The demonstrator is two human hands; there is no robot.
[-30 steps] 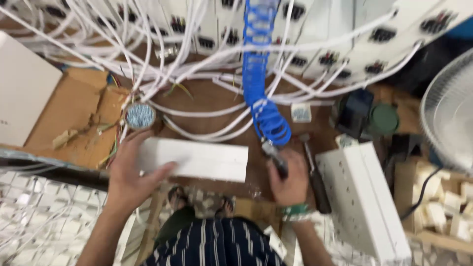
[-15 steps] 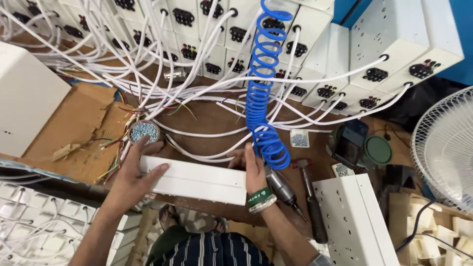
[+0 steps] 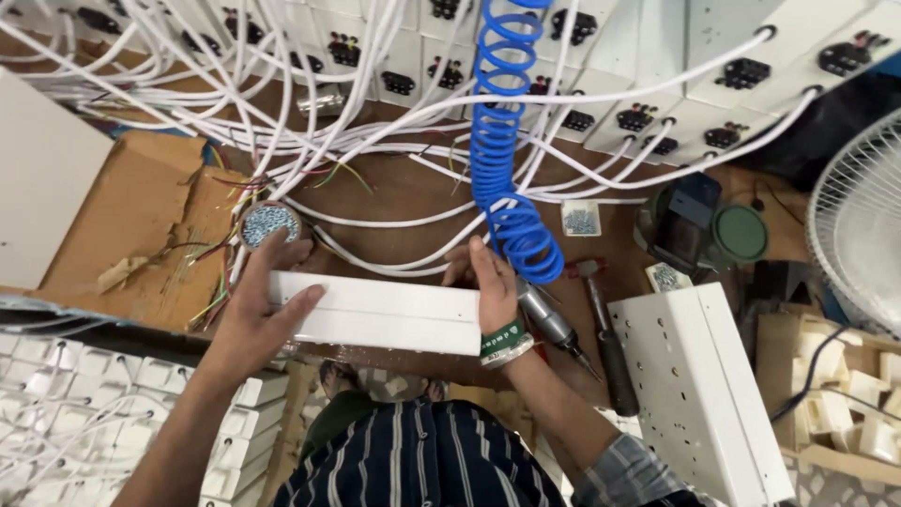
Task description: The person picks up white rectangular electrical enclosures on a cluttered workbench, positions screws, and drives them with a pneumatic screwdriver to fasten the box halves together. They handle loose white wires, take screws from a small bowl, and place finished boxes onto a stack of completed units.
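a long white box (image 3: 380,313) lies flat on the brown table (image 3: 413,192), right in front of the person. the left hand (image 3: 261,310) holds the left end of the box, with the thumb on top and the fingers curled round the far edge. the right hand (image 3: 490,286) holds the right end, with the fingers laid flat over the top and side. both hands are pressed on the box, one at each end

just past the left hand sits a small round tub of tiny screws (image 3: 268,224). a blue curly hose (image 3: 507,141) hangs down from the top and ends at a grey air tool (image 3: 549,324) that lies just beside the right hand. next to it is a hammer (image 3: 605,338) with a dark handle. many white wires (image 3: 310,103) run all over the table, and white socket boxes (image 3: 657,113) sit in rows at the far side. a flat piece of cardboard (image 3: 122,225) is on the left. another big white box (image 3: 704,385) is on the right, and a white fan (image 3: 859,225) shows at the right edge
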